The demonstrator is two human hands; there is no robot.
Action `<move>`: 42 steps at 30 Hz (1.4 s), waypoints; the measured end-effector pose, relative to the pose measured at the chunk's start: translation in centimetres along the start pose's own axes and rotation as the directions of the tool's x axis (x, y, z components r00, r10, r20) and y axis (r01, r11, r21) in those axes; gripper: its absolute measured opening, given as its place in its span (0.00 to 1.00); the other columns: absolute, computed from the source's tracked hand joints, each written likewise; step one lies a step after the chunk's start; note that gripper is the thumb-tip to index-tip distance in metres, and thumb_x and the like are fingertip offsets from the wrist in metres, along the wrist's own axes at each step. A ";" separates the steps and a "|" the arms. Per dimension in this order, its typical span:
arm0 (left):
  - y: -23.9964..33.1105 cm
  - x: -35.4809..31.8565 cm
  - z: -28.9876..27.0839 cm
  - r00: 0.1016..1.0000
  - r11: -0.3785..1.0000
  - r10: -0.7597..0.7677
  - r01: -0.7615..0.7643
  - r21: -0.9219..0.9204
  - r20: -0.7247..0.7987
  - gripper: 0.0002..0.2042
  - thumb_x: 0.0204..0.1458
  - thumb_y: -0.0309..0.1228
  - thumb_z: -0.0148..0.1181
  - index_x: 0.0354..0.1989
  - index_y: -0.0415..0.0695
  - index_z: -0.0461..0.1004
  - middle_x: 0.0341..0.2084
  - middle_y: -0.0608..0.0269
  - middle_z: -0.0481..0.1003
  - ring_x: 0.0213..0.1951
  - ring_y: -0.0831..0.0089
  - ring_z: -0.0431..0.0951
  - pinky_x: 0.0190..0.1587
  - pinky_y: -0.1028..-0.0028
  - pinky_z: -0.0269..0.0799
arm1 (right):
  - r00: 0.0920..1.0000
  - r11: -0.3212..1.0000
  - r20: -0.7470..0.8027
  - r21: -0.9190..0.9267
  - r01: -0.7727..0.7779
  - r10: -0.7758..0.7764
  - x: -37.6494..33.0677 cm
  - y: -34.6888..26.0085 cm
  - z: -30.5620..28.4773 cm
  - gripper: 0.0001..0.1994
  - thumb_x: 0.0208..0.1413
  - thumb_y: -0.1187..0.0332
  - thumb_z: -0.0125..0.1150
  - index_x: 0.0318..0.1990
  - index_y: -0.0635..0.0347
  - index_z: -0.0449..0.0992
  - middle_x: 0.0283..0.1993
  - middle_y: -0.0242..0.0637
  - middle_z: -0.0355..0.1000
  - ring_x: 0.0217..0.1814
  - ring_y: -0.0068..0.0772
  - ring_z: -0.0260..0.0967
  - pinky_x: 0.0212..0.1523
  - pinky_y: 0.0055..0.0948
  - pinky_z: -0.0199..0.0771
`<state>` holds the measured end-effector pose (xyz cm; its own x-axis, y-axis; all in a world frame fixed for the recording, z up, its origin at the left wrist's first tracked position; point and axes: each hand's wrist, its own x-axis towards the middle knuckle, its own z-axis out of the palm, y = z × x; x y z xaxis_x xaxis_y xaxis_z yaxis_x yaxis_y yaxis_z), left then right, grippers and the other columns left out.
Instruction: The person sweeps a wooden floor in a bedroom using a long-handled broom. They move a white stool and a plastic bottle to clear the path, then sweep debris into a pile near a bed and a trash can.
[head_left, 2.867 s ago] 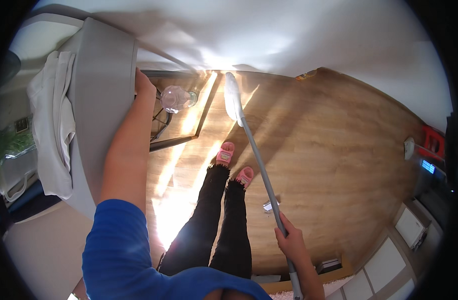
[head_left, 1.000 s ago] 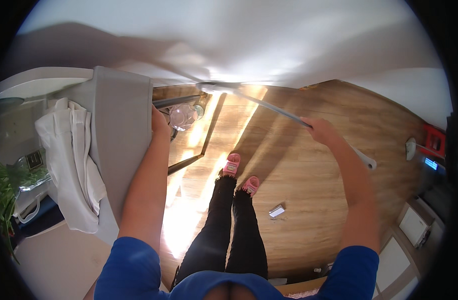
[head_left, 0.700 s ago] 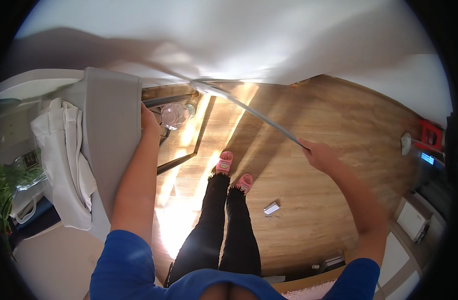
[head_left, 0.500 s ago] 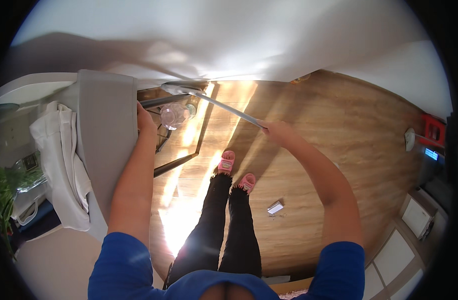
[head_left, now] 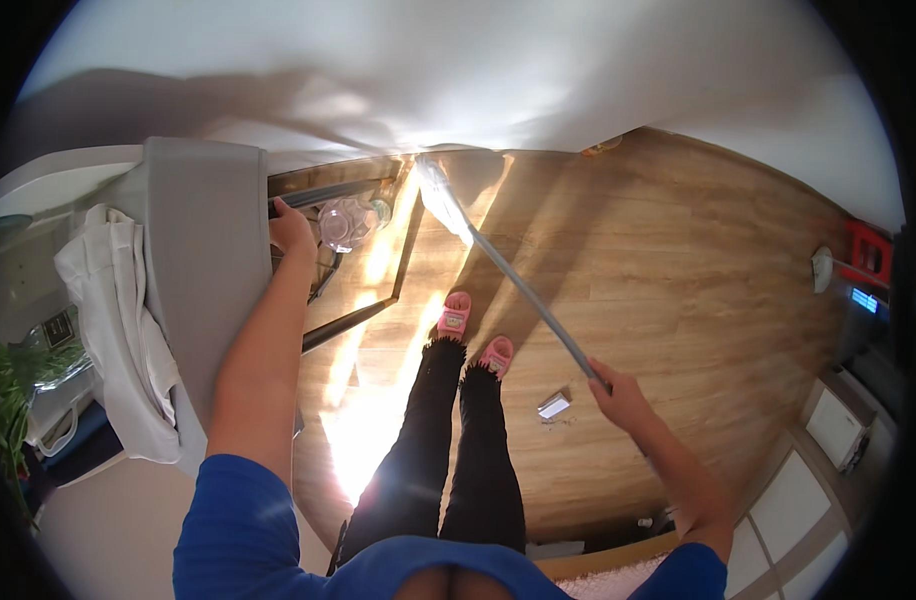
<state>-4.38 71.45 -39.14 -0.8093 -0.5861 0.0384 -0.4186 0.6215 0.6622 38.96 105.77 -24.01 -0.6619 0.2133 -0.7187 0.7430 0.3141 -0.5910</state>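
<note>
My right hand (head_left: 623,398) is closed around the upper end of a grey handle. The handle belongs to a broom (head_left: 533,303), whose pale, sunlit head rests on the floor close to the white wall. At the left, my left hand (head_left: 294,232) grips the dark metal frame (head_left: 340,188) beside the grey table edge (head_left: 208,230); part of its fingers is hidden. Next to that hand, a clear round plastic container (head_left: 346,225) sits within the frame's legs.
A small white box (head_left: 554,405) with dark crumbs lies on the wood floor, right of my pink slippers (head_left: 455,314). White cloth (head_left: 126,330) is draped at the left. Cabinets (head_left: 790,515) and a red stool (head_left: 868,253) stand at the right.
My right hand has drawn back toward me and to the right. The broom head has swung right along the wall, out from the metal frame. My left hand stays at the frame.
</note>
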 end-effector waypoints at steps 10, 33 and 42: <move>-2.6 6.2 2.5 0.993 0.995 0.067 -0.074 -0.072 -0.097 0.27 0.49 0.36 0.51 0.48 0.25 0.51 0.46 0.37 0.59 0.46 0.51 0.65 0.46 0.65 0.67 | 0.978 0.968 0.057 0.142 -0.208 0.201 -9.1 2.8 3.9 0.19 0.49 0.69 0.52 0.51 0.57 0.64 0.19 0.43 0.66 0.19 0.23 0.60 0.24 0.23 0.63; -6.4 -5.9 -0.4 0.684 0.939 -0.319 0.133 0.317 0.656 0.41 0.31 0.37 0.66 0.56 0.48 0.49 0.52 0.56 0.57 0.49 0.60 0.63 0.42 0.61 0.64 | 0.956 0.800 0.273 0.548 -0.245 0.106 6.6 -2.9 9.3 0.22 0.46 0.75 0.51 0.52 0.60 0.60 0.18 0.33 0.63 0.12 0.18 0.58 0.10 0.19 0.57; -11.3 -1.5 3.0 0.812 0.745 -0.092 -0.328 0.581 0.576 0.63 0.15 0.53 0.71 0.60 0.58 0.28 0.59 0.46 0.32 0.60 0.46 0.36 0.58 0.54 0.41 | 0.882 0.640 0.205 0.621 -0.452 0.423 -4.7 -1.4 2.4 0.25 0.49 0.74 0.51 0.57 0.56 0.56 0.15 0.31 0.61 0.09 0.16 0.54 0.08 0.17 0.53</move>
<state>0.35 66.87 -48.97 -0.8561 -0.2341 -0.4607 -0.2862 0.9571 0.0455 41.32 102.14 -20.68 -0.2489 0.1314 -0.9596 0.8367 -0.4698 -0.2814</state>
